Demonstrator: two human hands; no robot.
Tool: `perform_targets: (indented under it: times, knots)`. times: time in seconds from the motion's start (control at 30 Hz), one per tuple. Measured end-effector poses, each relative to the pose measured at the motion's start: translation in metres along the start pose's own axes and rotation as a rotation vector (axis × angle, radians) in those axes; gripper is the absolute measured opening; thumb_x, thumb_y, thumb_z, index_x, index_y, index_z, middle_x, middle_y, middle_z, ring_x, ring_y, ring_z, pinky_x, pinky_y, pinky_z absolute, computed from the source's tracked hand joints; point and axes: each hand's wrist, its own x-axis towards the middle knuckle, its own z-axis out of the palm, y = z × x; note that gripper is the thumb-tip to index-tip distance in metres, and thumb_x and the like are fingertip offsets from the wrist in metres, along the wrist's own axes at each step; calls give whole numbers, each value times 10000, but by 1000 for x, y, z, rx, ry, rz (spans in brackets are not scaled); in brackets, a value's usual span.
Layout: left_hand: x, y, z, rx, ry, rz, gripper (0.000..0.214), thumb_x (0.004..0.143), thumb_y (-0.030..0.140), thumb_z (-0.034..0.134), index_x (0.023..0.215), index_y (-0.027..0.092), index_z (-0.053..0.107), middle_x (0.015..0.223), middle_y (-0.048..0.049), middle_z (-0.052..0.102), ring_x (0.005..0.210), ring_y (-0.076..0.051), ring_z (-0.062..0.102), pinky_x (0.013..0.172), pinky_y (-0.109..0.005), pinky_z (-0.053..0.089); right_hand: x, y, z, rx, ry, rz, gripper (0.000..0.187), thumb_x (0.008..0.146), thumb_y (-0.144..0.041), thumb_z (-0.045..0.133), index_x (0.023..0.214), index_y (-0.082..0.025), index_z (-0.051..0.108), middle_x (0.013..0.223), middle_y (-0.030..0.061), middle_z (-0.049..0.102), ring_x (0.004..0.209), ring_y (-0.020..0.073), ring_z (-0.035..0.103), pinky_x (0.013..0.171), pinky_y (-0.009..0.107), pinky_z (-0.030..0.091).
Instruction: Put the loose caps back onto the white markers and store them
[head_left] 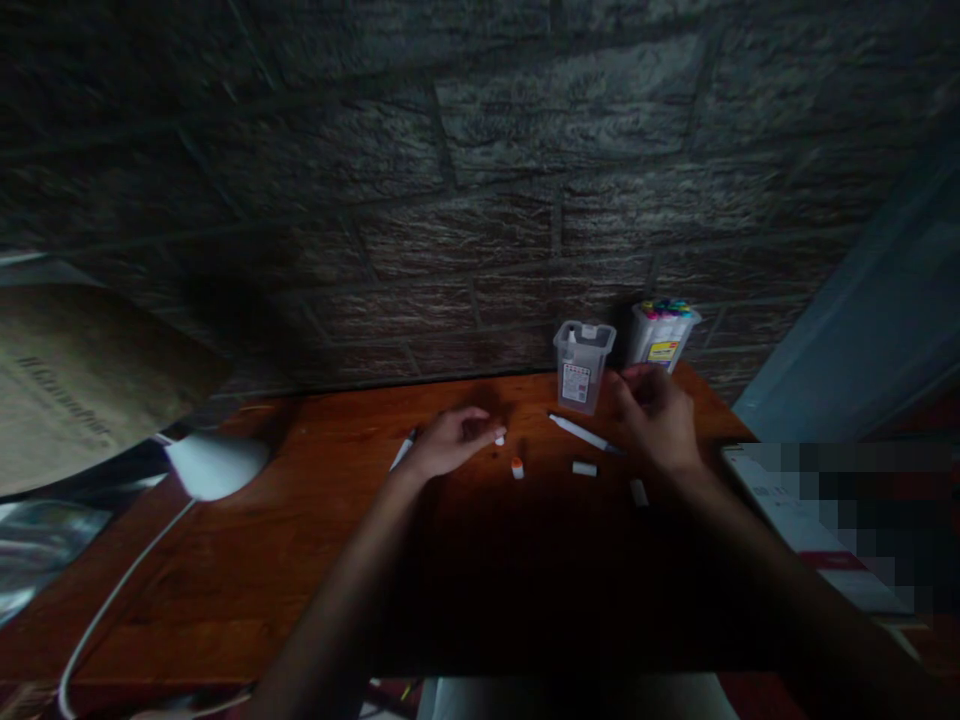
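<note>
My left hand (pixel 450 441) is closed, with a small white cap (pixel 500 438) at its thumb and fingertips. A white marker (pixel 402 450) lies partly behind that hand. Just right of the clear plastic box (pixel 589 395), my right hand (pixel 664 415) has its fingers bent together; whatever may be in them is too dark to make out. The box stands upright with one marker inside. An uncapped-looking marker (pixel 581 432) lies on the table between my hands. Nearer to me are an orange-topped cap (pixel 517 468), a white cap (pixel 585 468) and another pale cap (pixel 639 492).
A second box (pixel 664 338) full of coloured markers stands behind my right hand, by the brick wall (pixel 510 230). To the left are a white cone-shaped object (pixel 217 466) with a cable and a brown paper bag (pixel 90 385). A white flat box (pixel 787 510) lies at the right.
</note>
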Motion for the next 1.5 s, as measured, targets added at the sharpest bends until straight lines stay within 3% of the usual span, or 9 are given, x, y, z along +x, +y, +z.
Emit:
perform_targets:
  times: [0.07,0.13,0.3,0.5,0.7,0.83,1.0,1.5]
  knots:
    - [0,-7,2,-55,-110,-23,375,771,504,704,986,197,720,927,-36,755,805,-183,682,717,-264,492,-5,-10,-3,-68,-245,-71,293,883,-458,585,835,-194,702,736,41,706,610,173,636,573,296,458]
    - [1,-13,7,-106,-145,-10,331,760,457,726,970,201,723,952,-39,757,836,-186,691,742,-265,498,-9,-12,-1,-137,-441,-118,268,878,-442,603,812,-222,741,773,35,735,640,179,662,589,298,454]
    - [3,-12,15,-52,-102,134,161,820,366,667,871,225,727,843,-25,755,750,-183,685,699,-285,503,-15,4,10,-287,-614,-107,206,815,-475,679,865,-292,760,794,29,748,650,209,671,556,308,444]
    - [2,5,17,-58,38,217,130,852,314,631,853,209,706,840,-32,742,783,-182,685,754,-309,521,-11,7,7,-171,-693,-61,83,805,-284,681,772,-283,757,676,5,716,572,176,626,549,303,442]
    - [-1,25,22,-369,210,274,127,826,268,680,923,185,680,823,-30,718,734,-148,667,700,-273,532,-13,-33,-6,458,-749,124,226,774,-377,749,943,-228,731,841,6,716,709,137,636,627,271,507]
    - [-5,35,21,-505,287,301,139,788,267,731,894,189,686,794,-23,724,707,-141,668,691,-273,546,-19,-50,-11,658,-787,239,209,735,-301,800,921,-231,735,769,-25,691,632,91,602,582,220,490]
    - [-8,38,18,-516,329,301,186,733,299,783,862,190,704,785,-25,740,700,-154,680,694,-296,571,-19,-50,-13,743,-809,303,216,700,-245,827,905,-234,756,758,-25,699,623,89,608,571,210,498]
    - [-13,46,18,-515,348,307,202,707,339,806,839,212,720,775,-24,755,673,-159,695,649,-301,600,-20,-55,-13,788,-824,309,157,725,-257,803,878,-250,768,717,-32,693,586,83,586,521,197,466]
